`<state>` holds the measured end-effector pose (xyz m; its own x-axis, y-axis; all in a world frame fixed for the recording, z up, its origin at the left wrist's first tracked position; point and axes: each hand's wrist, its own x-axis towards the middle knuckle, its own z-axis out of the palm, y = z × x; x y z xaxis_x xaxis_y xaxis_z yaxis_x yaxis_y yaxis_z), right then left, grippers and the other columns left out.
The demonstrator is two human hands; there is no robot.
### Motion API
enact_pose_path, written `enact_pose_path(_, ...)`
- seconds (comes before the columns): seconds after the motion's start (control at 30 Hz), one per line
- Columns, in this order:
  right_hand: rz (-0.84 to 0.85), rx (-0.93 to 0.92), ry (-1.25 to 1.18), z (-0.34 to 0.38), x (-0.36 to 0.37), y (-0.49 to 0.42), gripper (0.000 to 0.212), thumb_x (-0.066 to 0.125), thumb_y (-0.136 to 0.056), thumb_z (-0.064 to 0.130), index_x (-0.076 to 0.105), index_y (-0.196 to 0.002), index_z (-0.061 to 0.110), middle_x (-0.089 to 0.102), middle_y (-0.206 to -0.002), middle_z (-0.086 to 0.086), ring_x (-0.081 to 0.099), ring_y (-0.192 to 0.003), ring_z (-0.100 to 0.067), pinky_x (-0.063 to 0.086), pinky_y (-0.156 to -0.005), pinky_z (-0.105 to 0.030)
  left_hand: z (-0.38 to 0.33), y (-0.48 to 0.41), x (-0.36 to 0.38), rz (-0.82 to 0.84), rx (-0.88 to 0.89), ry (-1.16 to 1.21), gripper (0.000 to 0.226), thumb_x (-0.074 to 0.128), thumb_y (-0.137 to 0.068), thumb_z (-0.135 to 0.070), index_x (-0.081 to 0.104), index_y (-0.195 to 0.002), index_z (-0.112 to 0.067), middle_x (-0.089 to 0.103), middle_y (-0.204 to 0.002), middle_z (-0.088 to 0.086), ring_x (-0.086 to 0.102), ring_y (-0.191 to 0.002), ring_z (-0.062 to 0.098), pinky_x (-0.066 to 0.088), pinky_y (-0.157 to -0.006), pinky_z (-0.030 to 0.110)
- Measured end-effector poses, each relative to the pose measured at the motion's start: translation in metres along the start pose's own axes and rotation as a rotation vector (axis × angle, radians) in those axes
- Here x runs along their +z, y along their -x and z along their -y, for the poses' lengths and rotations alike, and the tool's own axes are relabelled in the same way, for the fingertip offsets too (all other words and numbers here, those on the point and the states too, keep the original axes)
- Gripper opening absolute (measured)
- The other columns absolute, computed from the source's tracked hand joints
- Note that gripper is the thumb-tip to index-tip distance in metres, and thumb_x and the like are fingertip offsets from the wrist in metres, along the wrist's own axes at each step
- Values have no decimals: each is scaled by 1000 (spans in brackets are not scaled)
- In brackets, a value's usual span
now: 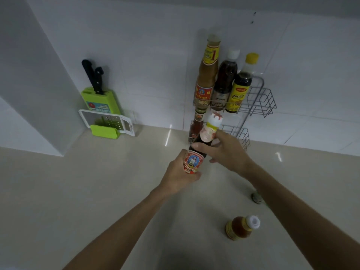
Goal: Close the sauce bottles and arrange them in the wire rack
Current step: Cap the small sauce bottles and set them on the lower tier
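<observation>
A dark sauce bottle (196,151) is gripped low by the left hand (181,172) and at the neck by the right hand (228,151), tilted toward the wire rack (259,100), probably for steadiness. An orange bottle (241,227) is left standing on the surface (97,191).

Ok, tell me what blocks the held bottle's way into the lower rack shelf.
Nothing visible blocks it. The dark bottle, held by the left hand and right hand, is right in front of the lower shelf, where a red sauce bottle fills the left end.

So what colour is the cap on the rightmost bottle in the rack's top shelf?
Yellow cap, clearest in the head view.
</observation>
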<state>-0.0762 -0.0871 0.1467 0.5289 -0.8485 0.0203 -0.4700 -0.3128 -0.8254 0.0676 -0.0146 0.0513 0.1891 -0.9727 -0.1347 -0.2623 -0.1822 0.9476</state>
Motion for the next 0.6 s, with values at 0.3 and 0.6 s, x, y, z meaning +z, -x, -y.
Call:
enact_pose_path(0.3, -449, -97, 101, -104, 4, -39, 36, 78, -77, 25, 62, -108, 27, 64, -98, 11, 58, -87, 3, 40, -75, -3, 11, -91, -11, 299, -261, -258, 119, 79, -79, -23, -12, -154, -21, -12, -165, 1, -6, -152, 21, 11, -123, 45)
enact_pose_path(0.6, -266, 88, 5, -143, 21, -112, 26, 66, -86, 22, 52, -107, 21, 62, -90, 12, 62, -86, -14, 42, -63, -14, -10, -174, -14, 275, -255, -85, 121, 70, -79, 8, -17, -153, -32, -4, -165, 3, 6, -151, 28, 31, -114, 46)
